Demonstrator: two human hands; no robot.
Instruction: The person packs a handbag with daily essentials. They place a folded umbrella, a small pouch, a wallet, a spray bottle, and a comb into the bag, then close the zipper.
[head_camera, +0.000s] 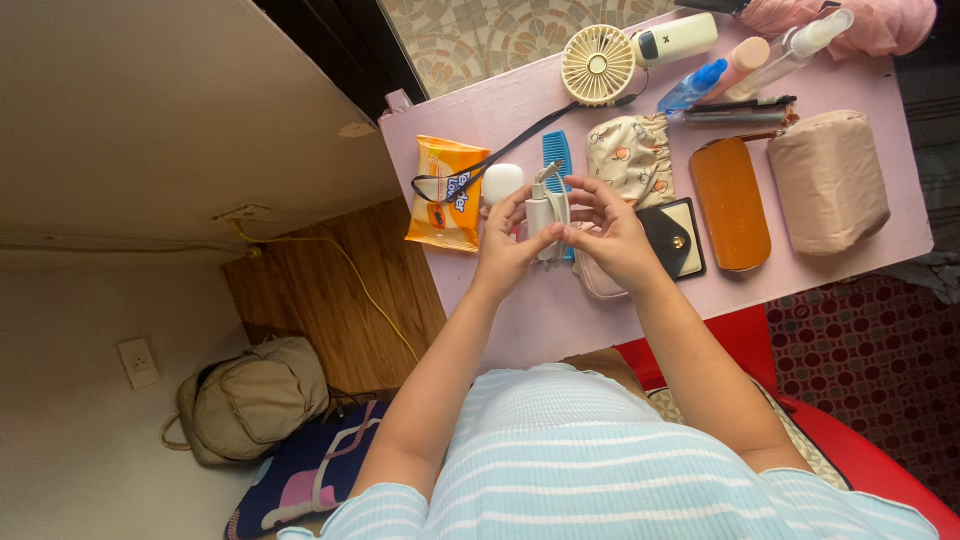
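Observation:
Both my hands meet over the middle of the pink table (860, 270). My left hand (505, 245) grips a small white charger plug (541, 213) with its white cable wound around it. My right hand (610, 235) pinches the cable at the plug's right side, fingers spread above it. Just behind the plug lie a blue comb (557, 152) and a small white oval case (502, 182). Part of a pale pouch (592, 280) shows under my right hand.
An orange tissue pack (446, 190), a round cream fan (598, 64) with a black strap, a printed drawstring pouch (632, 155), a black wallet (678, 238), an orange case (731, 202), a beige pouch (828, 180) and bottles (735, 68) lie on the table. A beige bag (250, 398) sits on the floor at left.

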